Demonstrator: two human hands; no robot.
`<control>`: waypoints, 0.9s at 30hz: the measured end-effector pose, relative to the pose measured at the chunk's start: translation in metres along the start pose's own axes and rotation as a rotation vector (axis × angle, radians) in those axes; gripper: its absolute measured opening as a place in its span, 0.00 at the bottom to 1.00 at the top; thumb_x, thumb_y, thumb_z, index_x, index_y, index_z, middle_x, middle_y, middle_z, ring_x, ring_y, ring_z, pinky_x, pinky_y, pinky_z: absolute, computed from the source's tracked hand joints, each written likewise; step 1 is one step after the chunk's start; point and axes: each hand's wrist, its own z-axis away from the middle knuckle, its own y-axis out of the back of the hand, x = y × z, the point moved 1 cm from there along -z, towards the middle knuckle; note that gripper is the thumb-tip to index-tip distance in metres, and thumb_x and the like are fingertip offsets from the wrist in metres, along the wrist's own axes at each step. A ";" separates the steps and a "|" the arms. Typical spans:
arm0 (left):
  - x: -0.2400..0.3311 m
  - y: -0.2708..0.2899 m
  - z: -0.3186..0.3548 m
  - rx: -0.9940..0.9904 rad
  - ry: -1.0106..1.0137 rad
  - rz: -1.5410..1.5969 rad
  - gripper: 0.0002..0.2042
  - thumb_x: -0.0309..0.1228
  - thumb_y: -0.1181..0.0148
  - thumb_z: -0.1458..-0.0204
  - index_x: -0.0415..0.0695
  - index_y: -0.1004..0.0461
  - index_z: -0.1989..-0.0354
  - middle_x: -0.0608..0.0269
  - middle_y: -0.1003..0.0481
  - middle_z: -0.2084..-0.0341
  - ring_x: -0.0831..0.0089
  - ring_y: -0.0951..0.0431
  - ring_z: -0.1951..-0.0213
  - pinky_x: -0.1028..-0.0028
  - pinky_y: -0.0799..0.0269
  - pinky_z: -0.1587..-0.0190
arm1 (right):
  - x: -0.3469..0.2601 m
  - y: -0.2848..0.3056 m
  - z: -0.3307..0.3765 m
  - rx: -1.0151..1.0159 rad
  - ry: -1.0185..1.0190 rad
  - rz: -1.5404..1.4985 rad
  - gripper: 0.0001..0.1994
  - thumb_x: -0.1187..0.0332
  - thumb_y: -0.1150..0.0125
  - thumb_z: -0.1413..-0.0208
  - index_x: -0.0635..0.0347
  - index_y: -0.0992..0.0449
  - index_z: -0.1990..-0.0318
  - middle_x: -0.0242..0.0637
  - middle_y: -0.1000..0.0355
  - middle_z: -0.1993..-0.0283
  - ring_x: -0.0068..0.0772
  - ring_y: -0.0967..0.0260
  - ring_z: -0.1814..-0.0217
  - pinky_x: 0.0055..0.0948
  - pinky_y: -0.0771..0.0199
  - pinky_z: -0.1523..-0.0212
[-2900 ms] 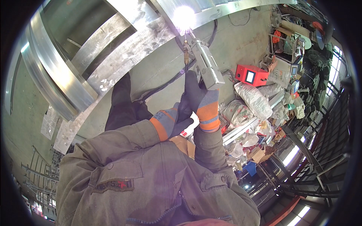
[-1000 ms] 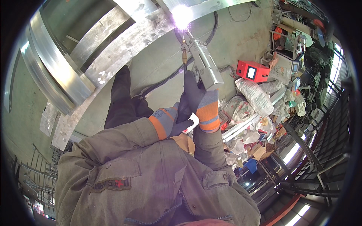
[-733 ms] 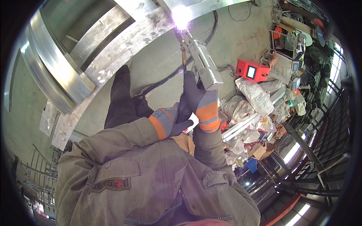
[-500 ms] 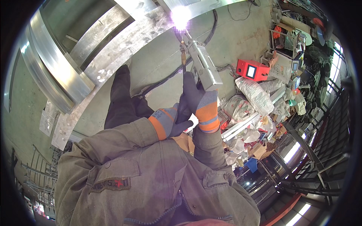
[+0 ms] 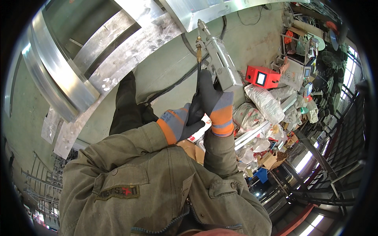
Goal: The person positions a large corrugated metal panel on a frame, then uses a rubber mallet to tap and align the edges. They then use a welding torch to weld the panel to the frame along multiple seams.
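Grey-green floor (image 5: pixel 249 39): spreads beneath everything, with a black cable (image 5: pixel 173 84) running across it behind the hands.
Silvery metal frame (image 5: pixel 138 47): broad, bright curved-looking bands filling the upper left and reaching along the top edge.
Olive jacket (image 5: pixel 157 177): worn by the person, its sleeves reaching inward from both sides to the gloves.
White sack (image 5: pixel 264 104): bulging, lying right of the hands beside a long pale bar (image 5: pixel 252 135), among bags and scraps.
Red box (image 5: pixel 271 80): on the far side of the sack, a small bright screen on its front.
Welding torch (image 5: pixel 223 63): silver and slotted, tilted, just beyond the hands, its tip up at the frame's lower edge; whether they touch cannot be told.
Right hand (image 5: pixel 212 92): dark glove, orange-and-grey cuff, closed round the torch's near end.
Left hand (image 5: pixel 183 120): matching glove, curled against the right hand; anything inside its fingers is hidden.
White-and-red scrap (image 5: pixel 201 128): shows between the left thumb and right cuff.
Brass fitting (image 5: pixel 199 53): slim, alongside the torch body, a dark hose leading from it toward the hands.
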 end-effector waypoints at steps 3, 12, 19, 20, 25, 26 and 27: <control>0.008 0.004 -0.007 0.029 -0.019 0.104 0.33 0.55 0.27 0.38 0.34 0.26 0.44 0.39 0.16 0.60 0.42 0.13 0.56 0.51 0.19 0.54 | -0.001 -0.002 -0.010 0.010 0.013 0.042 0.16 0.64 0.29 0.32 0.67 0.17 0.44 0.37 0.17 0.63 0.29 0.21 0.64 0.36 0.21 0.63; 0.008 0.007 -0.016 0.064 -0.080 0.142 0.32 0.53 0.28 0.37 0.33 0.26 0.43 0.39 0.16 0.57 0.42 0.13 0.53 0.52 0.19 0.51 | 0.000 -0.007 -0.020 -0.084 -0.218 -0.117 0.11 0.73 0.31 0.30 0.68 0.19 0.45 0.33 0.21 0.57 0.24 0.25 0.58 0.31 0.23 0.59; -0.010 0.002 -0.019 0.058 0.056 0.015 0.35 0.58 0.28 0.39 0.33 0.25 0.44 0.38 0.15 0.60 0.41 0.13 0.56 0.52 0.18 0.54 | 0.005 -0.008 -0.026 -0.065 -0.124 -0.127 0.17 0.66 0.29 0.31 0.68 0.19 0.43 0.34 0.20 0.63 0.24 0.23 0.64 0.31 0.23 0.64; -0.011 0.002 -0.018 0.058 0.058 0.014 0.36 0.59 0.28 0.39 0.33 0.25 0.44 0.38 0.15 0.60 0.42 0.12 0.56 0.52 0.18 0.54 | 0.004 -0.007 -0.025 -0.089 -0.150 -0.122 0.16 0.70 0.30 0.31 0.68 0.20 0.41 0.34 0.20 0.58 0.23 0.24 0.60 0.30 0.23 0.60; -0.005 0.005 -0.019 0.052 0.059 0.011 0.36 0.60 0.29 0.40 0.33 0.25 0.45 0.38 0.15 0.61 0.42 0.12 0.57 0.52 0.18 0.54 | 0.001 -0.009 -0.026 -0.034 -0.115 -0.136 0.16 0.63 0.29 0.32 0.68 0.18 0.46 0.35 0.19 0.67 0.24 0.20 0.68 0.32 0.23 0.69; -0.004 0.006 -0.019 0.050 0.060 0.004 0.36 0.60 0.29 0.40 0.33 0.25 0.46 0.38 0.15 0.61 0.42 0.12 0.58 0.52 0.18 0.54 | 0.001 -0.010 -0.027 -0.035 -0.119 -0.130 0.16 0.63 0.29 0.32 0.67 0.18 0.47 0.35 0.19 0.67 0.24 0.20 0.68 0.32 0.23 0.69; -0.003 0.007 -0.020 0.046 0.062 0.000 0.37 0.61 0.29 0.40 0.33 0.25 0.46 0.39 0.15 0.61 0.42 0.12 0.58 0.52 0.18 0.55 | 0.001 -0.011 -0.027 -0.035 -0.123 -0.125 0.16 0.63 0.29 0.32 0.67 0.18 0.47 0.35 0.18 0.67 0.24 0.19 0.68 0.32 0.23 0.69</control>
